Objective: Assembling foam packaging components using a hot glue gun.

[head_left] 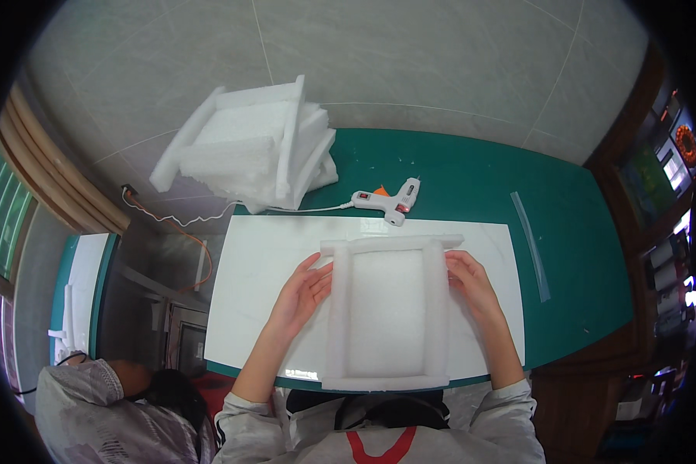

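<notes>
Before me a white foam tray [387, 309] lies on a white board, made of a flat sheet with foam strips along its four sides. The strip at its far edge sticks out past the right corner. My left hand [300, 292] grips the tray's left side near the far corner, fingers against the strip. Opposite it, my right hand [472, 282] has its fingers bent round the right side, near the far right corner. Some fingertips of both hands are hidden by the foam. The tray's near edge reaches the board's front edge.
A white glue gun [387, 201] with a cord lies beyond the board [247, 271]. Left of it leans a stack of foam trays [247, 139]. A clear strip [530, 247] lies on the green tabletop [580, 271]. Another person [124, 410] sits at lower left.
</notes>
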`<action>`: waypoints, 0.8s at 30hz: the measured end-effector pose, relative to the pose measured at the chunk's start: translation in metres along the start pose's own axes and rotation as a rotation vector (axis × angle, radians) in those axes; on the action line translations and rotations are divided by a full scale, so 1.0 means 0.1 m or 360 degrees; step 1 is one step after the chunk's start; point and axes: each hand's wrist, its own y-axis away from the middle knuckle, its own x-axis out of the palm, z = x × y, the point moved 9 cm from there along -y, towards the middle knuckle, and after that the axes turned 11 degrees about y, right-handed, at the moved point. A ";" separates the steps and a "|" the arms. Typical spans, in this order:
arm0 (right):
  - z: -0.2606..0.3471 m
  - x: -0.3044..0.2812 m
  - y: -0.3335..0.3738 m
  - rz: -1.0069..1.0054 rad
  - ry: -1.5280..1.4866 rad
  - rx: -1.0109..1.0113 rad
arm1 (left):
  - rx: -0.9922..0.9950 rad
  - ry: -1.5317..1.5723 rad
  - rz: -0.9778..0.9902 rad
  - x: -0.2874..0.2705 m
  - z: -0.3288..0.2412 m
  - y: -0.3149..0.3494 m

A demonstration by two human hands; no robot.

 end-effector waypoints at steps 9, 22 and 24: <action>0.02 0.01 0.01 0.0007 -0.0034 0.0008 | 0.0001 0.0036 -0.0042 -0.04 0.02 0.00; 0.05 0.04 0.02 0.0056 0.0014 -0.0004 | 0.0010 0.0017 -0.0051 -0.08 0.02 -0.01; 0.05 0.04 0.02 0.0056 0.0007 -0.0003 | 0.0004 0.0017 -0.0061 -0.08 0.02 -0.01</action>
